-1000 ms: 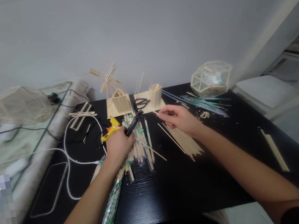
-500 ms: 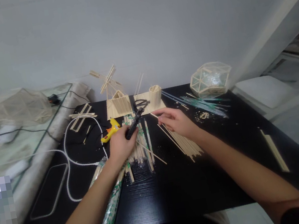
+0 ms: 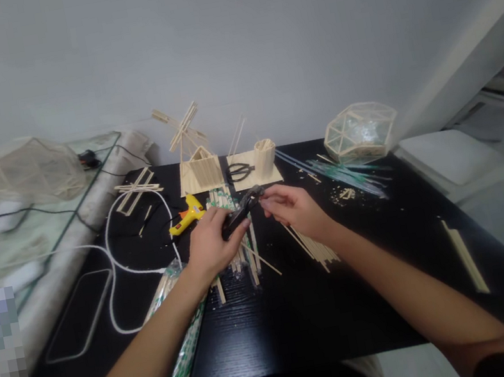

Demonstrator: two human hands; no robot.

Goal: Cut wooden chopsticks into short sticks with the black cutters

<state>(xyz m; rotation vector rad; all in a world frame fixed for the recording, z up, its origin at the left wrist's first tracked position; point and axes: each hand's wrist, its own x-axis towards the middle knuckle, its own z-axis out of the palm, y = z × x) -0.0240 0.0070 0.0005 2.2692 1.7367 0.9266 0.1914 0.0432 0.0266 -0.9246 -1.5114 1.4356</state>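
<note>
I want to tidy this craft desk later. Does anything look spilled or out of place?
Yes. Small pale wood crumbs are scattered on the black table beside the green-tipped sticks. Two loose sticks lie apart near the right edge. The left hand grips a black cutter.

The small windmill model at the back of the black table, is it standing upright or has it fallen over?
Upright. The windmill model stands on its flat base at the back of the black table, with its crossed blades raised above the little house body.
</note>
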